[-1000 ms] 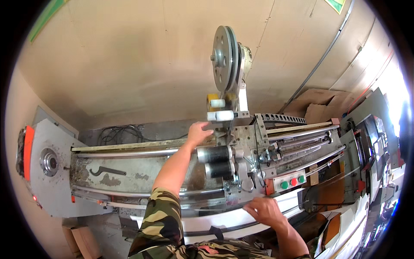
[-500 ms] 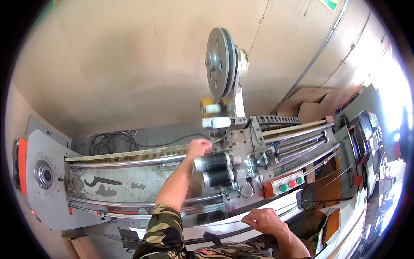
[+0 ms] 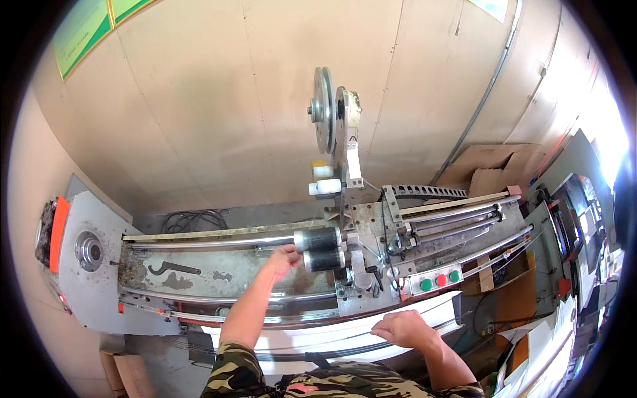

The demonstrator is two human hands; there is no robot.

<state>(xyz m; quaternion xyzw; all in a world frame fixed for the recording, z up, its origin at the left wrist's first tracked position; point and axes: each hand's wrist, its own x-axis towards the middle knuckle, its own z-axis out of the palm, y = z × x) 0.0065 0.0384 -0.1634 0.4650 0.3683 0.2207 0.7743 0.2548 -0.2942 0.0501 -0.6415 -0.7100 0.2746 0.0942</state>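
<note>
My left hand (image 3: 284,259) reaches over the machine bed, beside the left end of two black rollers with pale ends. The upper roller (image 3: 320,239) is right by its fingertips; the lower roller (image 3: 324,260) lies just nearer to me. Its fingers are curled together, and whatever they pinch is too small to make out. Lower right, my right hand (image 3: 406,330) is closed with thumb against forefinger, above a long white sheet (image 3: 298,337) crossed by dark strips. What it may hold is hidden. A large grey grooved wheel (image 3: 322,109) stands on an upright arm behind the rollers.
A hook spanner (image 3: 174,268) lies on the bed (image 3: 249,277). At left is a grey headstock with a round chuck (image 3: 89,251). White guide rollers (image 3: 325,186) sit below the wheel. A button box (image 3: 438,281) is at right, near cardboard (image 3: 491,161) by the wall.
My left hand has come from behind the upper roller toward me, to its left end. The right hand stays closed in nearly the same place. The whole view has shifted somewhat.
</note>
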